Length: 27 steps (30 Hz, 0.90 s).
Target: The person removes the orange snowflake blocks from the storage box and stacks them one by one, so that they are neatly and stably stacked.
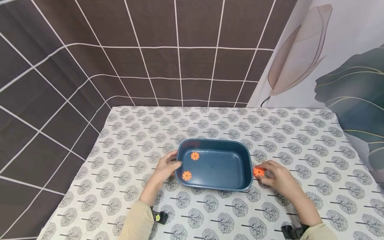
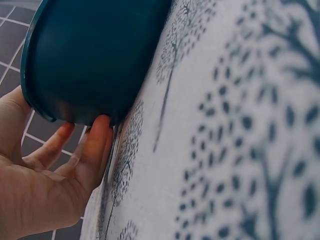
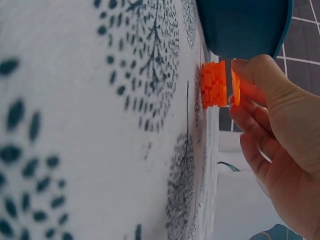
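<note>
A dark blue plastic tub (image 1: 214,170) sits on the table. On its floor, toward the left side, lie two orange notched discs, one farther back (image 1: 195,156) and one nearer the front (image 1: 187,175). My left hand (image 1: 165,168) grips the tub's left end, thumb at the rim and fingers against the outer wall (image 2: 95,65). Just right of the tub, my right hand (image 1: 277,175) pinches one orange notched disc (image 3: 236,82) between thumb and fingers. A stack of several such discs (image 3: 214,84) stands on the cloth beneath it, with a small gap between.
A white cloth with a tree print (image 1: 225,220) covers the table. Dark curtain with a white grid (image 1: 198,61) hangs behind and at the left. A pale leaf-patterned curtain (image 1: 345,40) is at the right. Each wrist wears a black strap-mounted camera.
</note>
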Each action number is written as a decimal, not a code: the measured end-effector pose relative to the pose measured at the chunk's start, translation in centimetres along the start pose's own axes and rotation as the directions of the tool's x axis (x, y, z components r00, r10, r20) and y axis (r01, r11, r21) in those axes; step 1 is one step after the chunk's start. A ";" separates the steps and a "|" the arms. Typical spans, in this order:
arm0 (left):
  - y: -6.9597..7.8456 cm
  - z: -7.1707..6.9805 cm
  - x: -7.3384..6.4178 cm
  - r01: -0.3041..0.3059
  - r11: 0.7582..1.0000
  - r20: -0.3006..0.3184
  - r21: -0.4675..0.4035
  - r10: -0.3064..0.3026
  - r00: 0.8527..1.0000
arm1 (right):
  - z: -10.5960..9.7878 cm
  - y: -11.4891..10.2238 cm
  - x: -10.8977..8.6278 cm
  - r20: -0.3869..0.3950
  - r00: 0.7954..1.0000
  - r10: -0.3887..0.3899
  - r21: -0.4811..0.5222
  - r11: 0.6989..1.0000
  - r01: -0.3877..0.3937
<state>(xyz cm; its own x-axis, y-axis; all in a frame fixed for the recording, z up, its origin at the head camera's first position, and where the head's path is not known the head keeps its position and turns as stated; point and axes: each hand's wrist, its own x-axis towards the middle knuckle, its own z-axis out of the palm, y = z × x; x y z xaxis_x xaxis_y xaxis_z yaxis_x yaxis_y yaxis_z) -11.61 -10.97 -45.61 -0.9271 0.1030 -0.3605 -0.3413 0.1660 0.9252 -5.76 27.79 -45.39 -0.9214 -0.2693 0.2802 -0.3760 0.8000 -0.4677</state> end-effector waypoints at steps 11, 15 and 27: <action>-0.1 0.1 0.1 0.002 1.000 -0.006 0.006 -0.002 1.000 | 0.2 0.3 -0.1 0.020 1.000 0.018 -0.010 1.000 -0.017; -0.1 0.1 0.1 -0.003 1.000 -0.006 0.004 0.003 1.000 | 0.4 0.5 -0.2 0.007 1.000 0.001 -0.020 1.000 -0.001; -0.3 0.0 0.1 -0.017 1.000 0.003 -0.024 0.017 1.000 | 0.3 0.3 -0.2 0.013 1.000 0.018 -0.018 1.000 -0.018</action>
<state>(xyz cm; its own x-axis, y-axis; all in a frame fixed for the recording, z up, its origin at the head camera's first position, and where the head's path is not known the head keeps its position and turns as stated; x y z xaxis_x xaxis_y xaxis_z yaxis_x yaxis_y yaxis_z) -11.61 -10.97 -45.91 -0.9323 0.1083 -0.3452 -0.3294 0.1404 0.9337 -5.71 27.94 -45.91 -0.9292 -0.2620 0.2608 -0.3579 0.8142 -0.4572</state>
